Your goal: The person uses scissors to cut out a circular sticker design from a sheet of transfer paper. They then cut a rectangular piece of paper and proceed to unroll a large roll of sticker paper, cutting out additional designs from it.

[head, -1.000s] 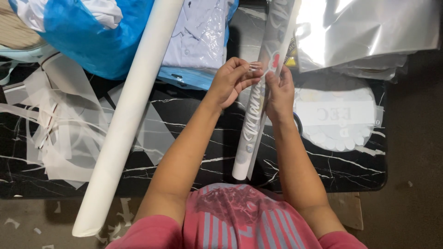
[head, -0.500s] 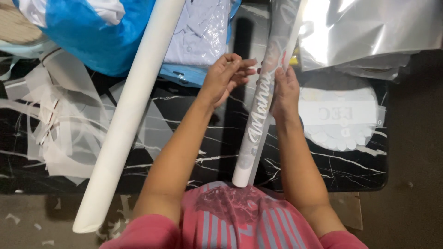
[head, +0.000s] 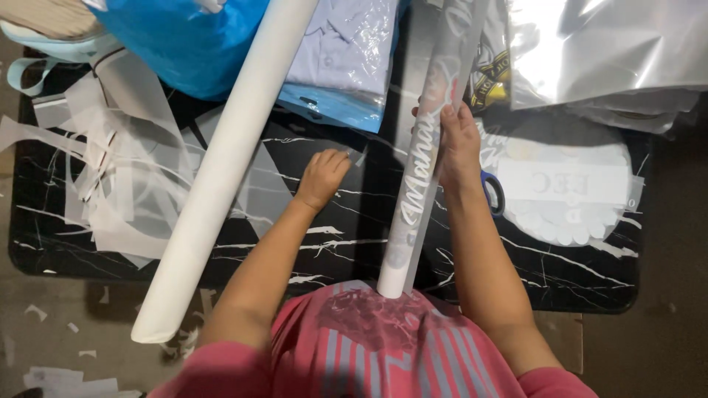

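Two hands over black marble table (head: 560, 273). Right hand (head: 459, 144): fingers wrapped around clear printed film roll (head: 420, 184), roll slanting from beyond fingertips down past wrist toward torso. Left hand (head: 323, 177): loosely curled, knuckles down on tabletop, holding nothing, apart from roll. Long white paper tube (head: 221, 166) just left of left hand. Blue-handled scissors (head: 493, 193) beside right wrist.

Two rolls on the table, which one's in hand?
The narrower clear roll with pale script lettering, gripped by the right hand. The thick plain white roll lies untouched; the left hand rests on the table beside it.
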